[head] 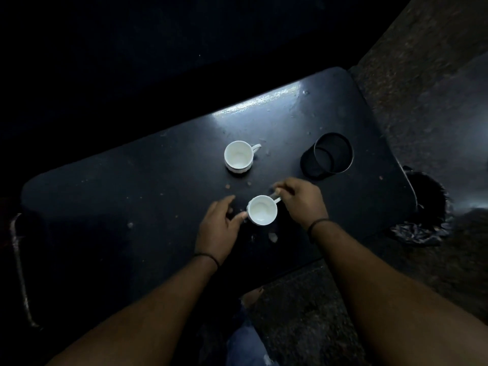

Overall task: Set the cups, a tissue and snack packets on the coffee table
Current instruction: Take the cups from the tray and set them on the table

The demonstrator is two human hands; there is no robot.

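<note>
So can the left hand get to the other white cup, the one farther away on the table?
Probably yes. The left hand only touches the near cup with a fingertip, and bare table lies between it and the far cup.

Right hand (301,200) grip pinched; left hand (220,225) fingers loosely extended

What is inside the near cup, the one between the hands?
Nothing shows inside the near cup: its white bottom is bare. The right hand holds its handle and the left hand touches its side.
</note>
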